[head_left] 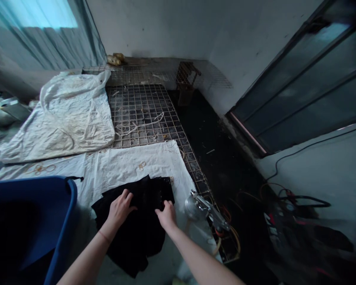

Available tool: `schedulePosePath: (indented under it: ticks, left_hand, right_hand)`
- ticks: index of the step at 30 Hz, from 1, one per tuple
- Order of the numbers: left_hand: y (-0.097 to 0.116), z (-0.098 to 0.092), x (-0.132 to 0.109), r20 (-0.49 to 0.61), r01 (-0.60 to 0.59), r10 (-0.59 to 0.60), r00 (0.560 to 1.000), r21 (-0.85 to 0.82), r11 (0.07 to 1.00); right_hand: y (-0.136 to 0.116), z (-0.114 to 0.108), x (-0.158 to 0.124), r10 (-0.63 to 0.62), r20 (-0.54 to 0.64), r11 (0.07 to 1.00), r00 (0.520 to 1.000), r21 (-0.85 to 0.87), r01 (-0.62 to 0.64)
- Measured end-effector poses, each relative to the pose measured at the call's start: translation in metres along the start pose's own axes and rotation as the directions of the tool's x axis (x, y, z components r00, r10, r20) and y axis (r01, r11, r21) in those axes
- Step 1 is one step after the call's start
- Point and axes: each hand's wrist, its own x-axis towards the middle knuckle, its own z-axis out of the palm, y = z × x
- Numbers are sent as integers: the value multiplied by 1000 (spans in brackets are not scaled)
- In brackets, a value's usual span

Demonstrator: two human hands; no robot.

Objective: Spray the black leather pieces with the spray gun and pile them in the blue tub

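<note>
A black garment [139,233] lies spread on a white cloth [115,166] that covers a wire-mesh table. My left hand [121,209] rests flat on the garment's upper left part, fingers spread. My right hand [166,214] presses on the garment near its upper right edge, fingers curled downward against the fabric. Whether the right hand pinches the fabric I cannot make out.
A blue plastic bin [32,221] stands at the left front. A metal steam iron [200,208] sits right of the garment at the table edge. A second stained white cloth [65,114] lies further back. Bare wire mesh [145,114], cables [287,198] on the dark floor at right.
</note>
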Motion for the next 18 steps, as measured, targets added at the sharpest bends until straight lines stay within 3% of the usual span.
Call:
schedulePosePath:
  ticks: [5,9,12,15,18]
  left_hand:
    - [3,3,-13,-32,-15,15,999,6,1000]
    - [6,-4,-13,-58,8,-5,998,58,998]
    - [7,-7,-16,-116,-41,47,992,52,998]
    - [9,-5,-20,-34,-71,71,997,2,997]
    - [7,-4,-20,25,-11,12,1000,-41,999]
  right_hand:
    - [-1,-1,-6,-59,-22,998,998,-20,59]
    - [0,-5,-13,-202,-63,975,977,-109,194]
    - [1,-5,-19,-286,-87,956,954,-89,279]
    - [1,-2,-21,-286,-103,958,953,2,288]
    - [2,-1,-22,-218,-115,963,969,133,233]
